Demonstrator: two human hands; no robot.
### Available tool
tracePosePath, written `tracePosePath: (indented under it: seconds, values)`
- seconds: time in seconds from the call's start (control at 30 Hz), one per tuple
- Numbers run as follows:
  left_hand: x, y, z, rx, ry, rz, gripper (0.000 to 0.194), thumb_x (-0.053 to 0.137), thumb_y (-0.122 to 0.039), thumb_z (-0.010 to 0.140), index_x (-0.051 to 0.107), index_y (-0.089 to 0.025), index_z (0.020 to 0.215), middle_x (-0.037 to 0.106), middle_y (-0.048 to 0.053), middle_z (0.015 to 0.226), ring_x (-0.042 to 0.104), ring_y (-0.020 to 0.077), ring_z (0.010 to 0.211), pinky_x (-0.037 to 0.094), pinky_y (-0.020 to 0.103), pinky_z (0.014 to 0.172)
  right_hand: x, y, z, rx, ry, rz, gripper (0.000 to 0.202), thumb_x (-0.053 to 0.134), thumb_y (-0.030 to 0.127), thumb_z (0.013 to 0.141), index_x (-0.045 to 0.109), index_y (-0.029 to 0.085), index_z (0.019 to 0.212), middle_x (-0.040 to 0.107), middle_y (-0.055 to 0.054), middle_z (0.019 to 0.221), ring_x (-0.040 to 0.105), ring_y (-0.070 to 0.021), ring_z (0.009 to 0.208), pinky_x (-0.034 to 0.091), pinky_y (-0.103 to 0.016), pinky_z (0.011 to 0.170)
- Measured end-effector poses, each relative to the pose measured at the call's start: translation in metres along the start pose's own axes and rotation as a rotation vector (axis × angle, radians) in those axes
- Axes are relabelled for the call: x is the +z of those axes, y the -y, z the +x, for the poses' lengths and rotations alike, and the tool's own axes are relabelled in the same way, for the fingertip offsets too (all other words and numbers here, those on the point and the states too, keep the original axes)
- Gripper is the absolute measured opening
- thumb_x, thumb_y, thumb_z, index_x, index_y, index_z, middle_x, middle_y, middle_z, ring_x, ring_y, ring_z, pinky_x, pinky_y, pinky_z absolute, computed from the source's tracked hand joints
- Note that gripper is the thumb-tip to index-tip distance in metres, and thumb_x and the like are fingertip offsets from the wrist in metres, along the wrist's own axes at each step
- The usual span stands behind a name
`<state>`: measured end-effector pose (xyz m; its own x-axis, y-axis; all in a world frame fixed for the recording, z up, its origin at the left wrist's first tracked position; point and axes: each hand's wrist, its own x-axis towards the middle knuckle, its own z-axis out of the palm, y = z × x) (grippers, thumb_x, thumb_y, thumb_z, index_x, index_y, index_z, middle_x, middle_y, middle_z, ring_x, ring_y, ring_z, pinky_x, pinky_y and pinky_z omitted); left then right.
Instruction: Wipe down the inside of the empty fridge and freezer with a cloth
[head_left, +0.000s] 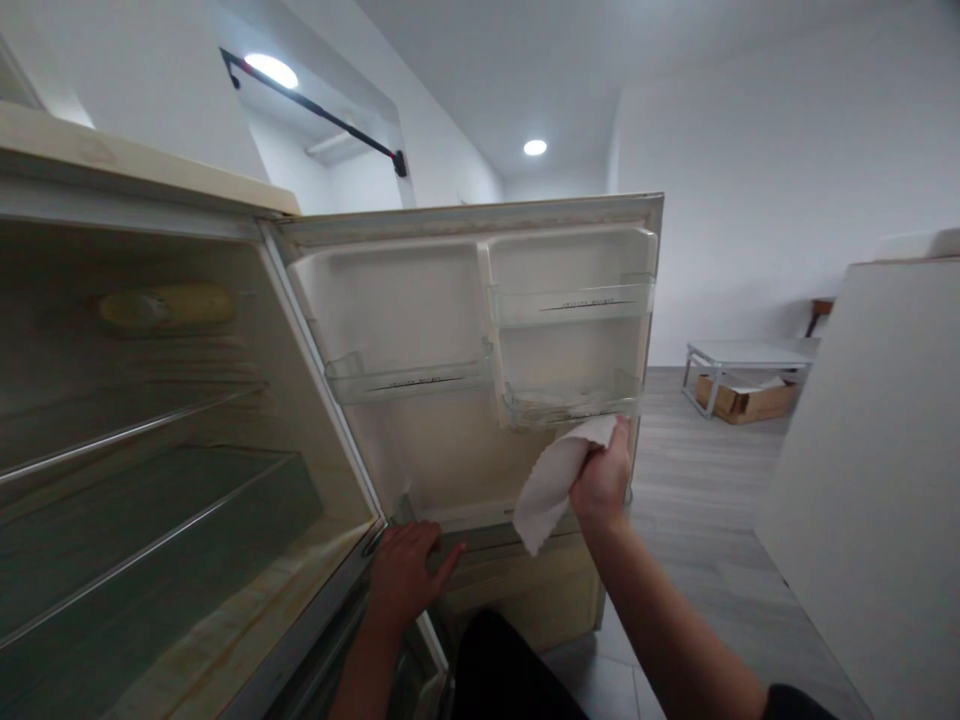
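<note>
My right hand (602, 478) is closed on a white cloth (555, 480) with a scalloped edge, which hangs to the left of the fingers. It is at the lower right door bin (570, 400) of an opened fridge door (420, 450). Whether the fingers touch the bin I cannot tell. Low at the hinge side, my left hand (409, 570) rests by the bottom of the upper door, thumb apart from the fingers, holding nothing visible. The fridge interior (300, 480) lies to its left, with glass shelves (150, 550) and a yellowish lamp cover (169, 307).
A second, lower door (525, 595) stands open beneath. My dark-clad knee (502, 670) is close under it. To the right are a white cabinet (877, 460) and a low table (754, 353) with a cardboard box (750, 402) beneath. A dark rod (315, 108) spans an opening above.
</note>
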<state>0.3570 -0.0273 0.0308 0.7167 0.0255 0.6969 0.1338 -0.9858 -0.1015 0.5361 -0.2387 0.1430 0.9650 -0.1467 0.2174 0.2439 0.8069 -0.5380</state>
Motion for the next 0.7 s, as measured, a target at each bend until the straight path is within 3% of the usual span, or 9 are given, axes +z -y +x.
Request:
tracePosePath:
  seconds: [0.17,0.3,0.4,0.47,0.57,0.7]
  values:
    - [0.006,0.008,-0.005,0.037,-0.006,0.005,0.023,0.067,-0.044,0.083,0.062,-0.022,0.082,0.071,0.005,0.078,0.068,0.0252,0.074,0.048,0.041,0.075,0.051,-0.02,-0.06,0.433,0.068,0.155,0.028,0.069,0.046,0.079,0.055,0.022,0.087,0.064,0.004,0.075,0.064,-0.0144,0.072,0.054,-0.027,0.071]
    - [0.012,0.01,-0.009,0.0,-0.146,0.029,0.03,0.068,-0.05,0.084,0.065,-0.021,0.084,0.072,0.006,0.077,0.069,0.026,0.076,0.05,0.04,0.077,0.066,-0.025,-0.083,0.432,0.097,0.196,0.03,0.074,0.035,0.073,0.052,0.025,0.091,0.063,0.007,0.081,0.065,-0.0138,0.08,0.051,-0.025,0.076]
    - [0.008,0.007,-0.007,0.038,-0.212,0.011,0.028,0.067,-0.051,0.087,0.064,-0.023,0.081,0.07,0.002,0.073,0.068,0.0241,0.075,0.049,0.039,0.076,0.055,-0.021,-0.075,0.441,0.113,0.179,0.029,0.073,0.035,0.072,0.051,0.024,0.088,0.061,0.007,0.078,0.063,-0.0134,0.077,0.049,-0.025,0.072]
    - [0.003,0.004,-0.003,0.065,-0.185,-0.005,0.028,0.064,-0.049,0.089,0.062,-0.022,0.082,0.069,0.002,0.073,0.066,0.0229,0.072,0.047,0.038,0.073,0.042,-0.013,-0.064,0.408,0.109,0.171,0.028,0.072,0.034,0.073,0.053,0.024,0.089,0.061,0.007,0.078,0.062,-0.0132,0.076,0.049,-0.025,0.072]
    - [-0.004,0.0,0.002,0.043,-0.033,0.01,0.031,0.06,-0.048,0.092,0.055,-0.023,0.074,0.064,0.001,0.066,0.063,0.0215,0.065,0.043,0.038,0.069,0.017,0.005,-0.047,0.223,0.085,0.121,0.029,0.067,0.035,0.079,0.06,0.024,0.105,0.067,0.005,0.092,0.065,-0.0139,0.088,0.051,-0.027,0.082]
    - [-0.004,-0.003,0.003,0.021,-0.025,0.005,0.034,0.061,-0.051,0.091,0.055,-0.022,0.076,0.062,0.0,0.066,0.062,0.0215,0.067,0.041,0.038,0.073,-0.01,0.023,-0.026,0.01,0.051,0.002,0.042,0.057,0.038,0.088,0.059,0.027,0.129,0.069,0.002,0.115,0.065,-0.0146,0.107,0.049,-0.029,0.096]
